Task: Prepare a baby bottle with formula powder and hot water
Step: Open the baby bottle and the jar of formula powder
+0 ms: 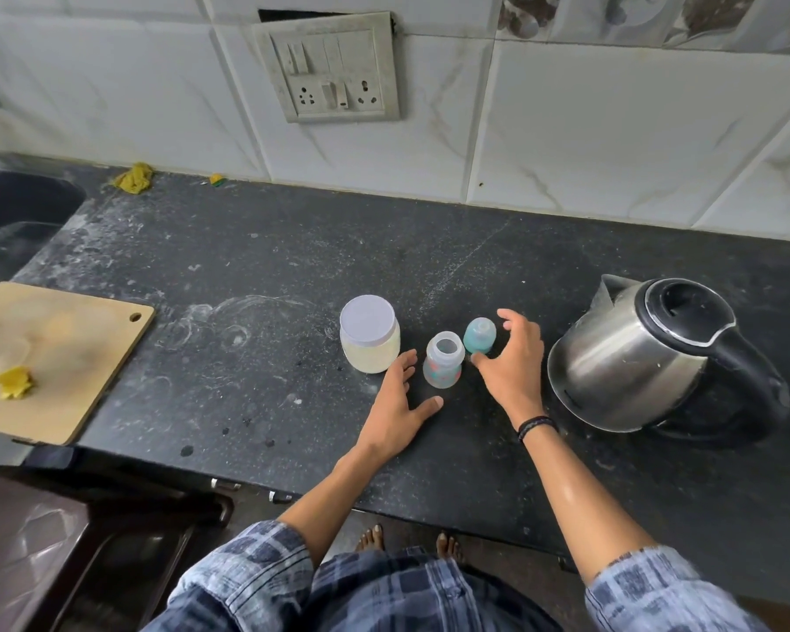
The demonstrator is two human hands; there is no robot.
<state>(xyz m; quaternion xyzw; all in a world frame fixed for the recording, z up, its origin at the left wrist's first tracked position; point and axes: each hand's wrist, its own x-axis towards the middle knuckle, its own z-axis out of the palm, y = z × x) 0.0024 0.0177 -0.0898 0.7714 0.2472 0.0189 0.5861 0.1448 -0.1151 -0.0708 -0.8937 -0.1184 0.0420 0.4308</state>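
A dark speckled stone table (256, 275) runs below a white tiled wall with a switch-and-socket plate (334, 68), in a home kitchen. Near the table's front edge, about midway along, stands the small clear baby bottle (443, 360), uncapped, mouth open, a faint coloured print on its side too blurred to read. Its teal cap (480, 335) stands just behind and to the right. The left hand (400, 403) lies flat on the table just beside the bottle, fingers (404, 362) spread and holding nothing; the right hand (511, 358) hovers curled around the cap, whether touching it cannot be told.

The bottle looks like light, stiff plastic, easy to tip when empty; steadying it around the body seems the sound hold. The lidded plastic formula jar (370, 339), just left of it, carries no visible label and appears to want a grip around its wide lid. The steel electric kettle (648, 353), toward the right end, likely heavy and hot-walled, is best taken by its black handle. No brand is legible anywhere.
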